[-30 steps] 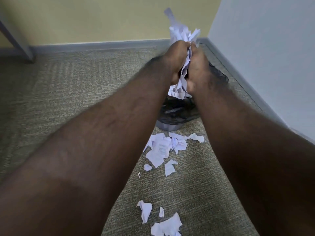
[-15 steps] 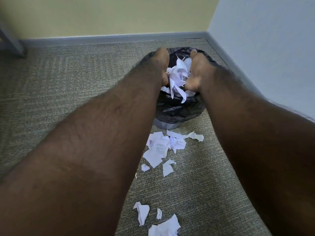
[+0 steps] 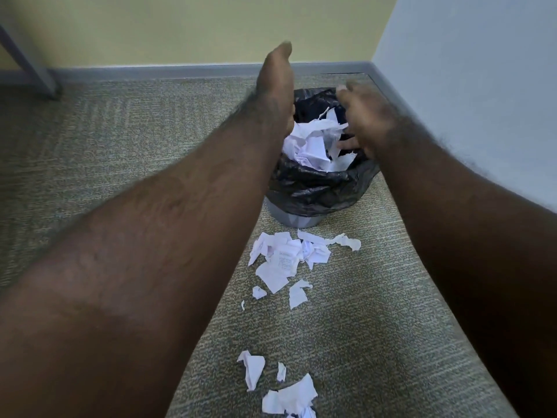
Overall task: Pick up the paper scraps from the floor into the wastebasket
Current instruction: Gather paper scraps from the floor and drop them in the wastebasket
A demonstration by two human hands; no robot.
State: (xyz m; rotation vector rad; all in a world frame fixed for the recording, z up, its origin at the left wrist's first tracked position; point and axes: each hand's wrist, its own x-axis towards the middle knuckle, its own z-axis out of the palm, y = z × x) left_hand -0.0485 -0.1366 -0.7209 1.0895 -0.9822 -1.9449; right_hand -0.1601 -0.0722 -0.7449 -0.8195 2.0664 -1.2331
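White torn paper filled the mouth of the wastebasket (image 3: 304,220), a grey bin lined with a black plastic bag (image 3: 316,188), and both of my hands were over it. My left hand (image 3: 275,86) was flat and open, fingers straight and close together, pointing away from me toward the baseboard (image 3: 180,72); it held nothing, and its outer edge sat just beside the heap of scraps in the bin (image 3: 313,143), at the bag's left rim. Whether it actually touched the paper, I could not tell. My right hand (image 3: 366,119) was blurred, hovering over the right side of the bin's opening with the fingers loosely spread and curled a little downward. Nothing was pinched in it. The fingertips (image 3: 346,144) showed pale just beside the ragged edge of the topmost scraps, close enough to be brushing them, though the blur kept me from being sure.

Below my hands, toward me, a cluster of paper scraps (image 3: 289,257) lay on the carpet (image 3: 120,131) right at the foot of the wastebasket, between my two forearms. Nearer still, well apart from both hands, a second small group of scraps (image 3: 286,393) lay close to the bottom of my view. Far off to the left of my left hand, a grey furniture leg (image 3: 33,67) stood against the yellow wall (image 3: 196,25).
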